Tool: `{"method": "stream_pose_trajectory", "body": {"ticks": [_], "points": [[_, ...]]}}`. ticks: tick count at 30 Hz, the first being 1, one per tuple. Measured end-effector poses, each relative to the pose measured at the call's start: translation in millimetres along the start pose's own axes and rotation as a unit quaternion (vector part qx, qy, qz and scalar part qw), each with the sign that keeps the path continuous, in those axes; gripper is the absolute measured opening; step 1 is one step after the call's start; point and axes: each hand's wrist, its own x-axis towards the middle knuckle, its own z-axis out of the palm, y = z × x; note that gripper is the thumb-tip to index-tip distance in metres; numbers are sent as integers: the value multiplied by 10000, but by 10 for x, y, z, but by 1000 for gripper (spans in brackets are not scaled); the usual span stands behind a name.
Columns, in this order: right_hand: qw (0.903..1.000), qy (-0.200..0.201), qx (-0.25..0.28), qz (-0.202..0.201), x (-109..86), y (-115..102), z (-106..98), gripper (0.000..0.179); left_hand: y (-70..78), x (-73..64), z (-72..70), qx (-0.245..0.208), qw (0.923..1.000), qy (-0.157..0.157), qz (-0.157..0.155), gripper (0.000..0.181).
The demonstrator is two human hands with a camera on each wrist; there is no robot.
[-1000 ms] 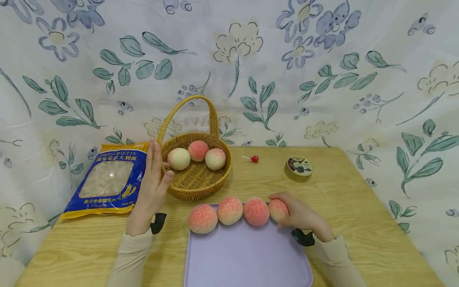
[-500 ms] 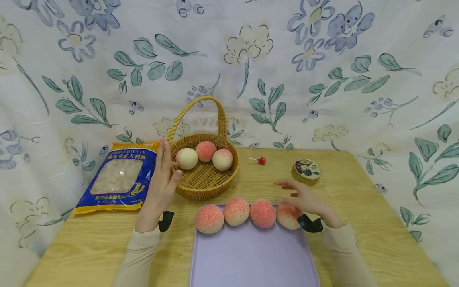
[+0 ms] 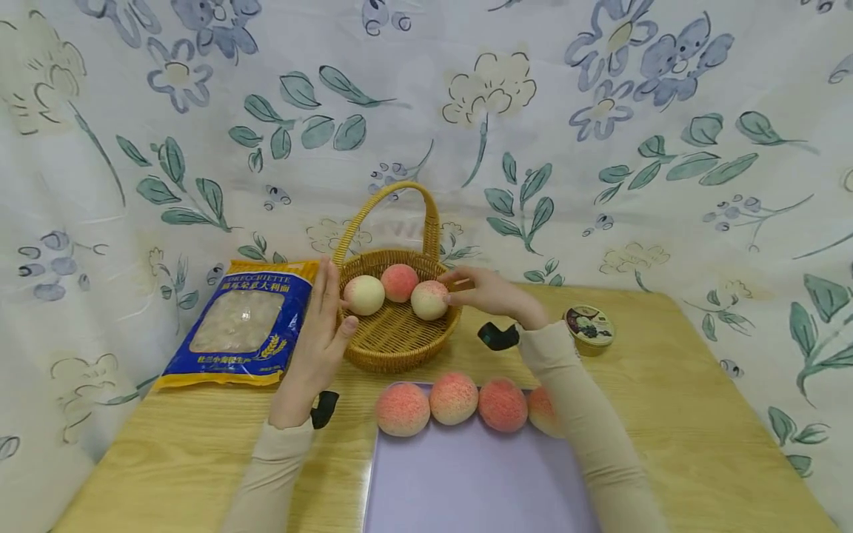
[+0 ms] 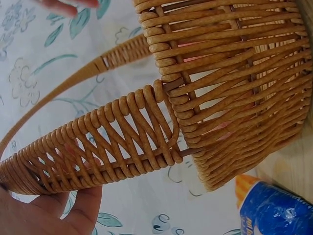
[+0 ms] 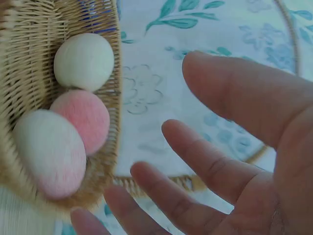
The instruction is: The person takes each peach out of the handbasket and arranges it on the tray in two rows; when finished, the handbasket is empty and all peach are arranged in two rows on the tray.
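My left hand (image 3: 320, 340) stands upright with straight fingers at the left side of the wicker basket (image 3: 393, 359). In the left wrist view its fingers (image 4: 83, 210) lie by the base of the basket's handle (image 4: 112, 142). Three peaches lie in the basket: a pale one (image 3: 364, 296) at left, a pink one (image 3: 400, 283) behind, and a pale pink-flecked one (image 3: 429, 300) at right. Over the right rim, my right hand (image 3: 496, 295) reaches in, fingertips right at that right peach. The right wrist view shows its fingers (image 5: 215, 166) spread, nothing between them.
In front of the basket is a lilac tray (image 3: 473, 474), with several pink peaches (image 3: 455, 398) lined along its far edge. A blue pasta bag (image 3: 240, 322) lies left of the basket. A round tin (image 3: 589, 329) stands at right. A floral curtain (image 3: 426, 111) hangs behind.
My right hand let go of the rightmost peach on the tray and moved up and left to the basket. My left hand keeps its place at the basket. The head view shifted slightly.
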Motion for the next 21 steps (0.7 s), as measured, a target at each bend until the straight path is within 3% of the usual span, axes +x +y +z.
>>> {"method": "stream_pose_trajectory", "body": {"ticks": [8, 13, 21], "points": [[9983, 105, -199, 532, 644, 45, 271, 46, 21, -4, -12, 194, 9998, 46, 33, 78], [9959, -38, 18, 904, 858, 221, 493, 52, 25, -10, -11, 279, 9996, 54, 56, 78], [9951, -275, -573, 757, 1012, 266, 655, 67, 11, -2, -15, 299, 9995, 100, 25, 76]]}}
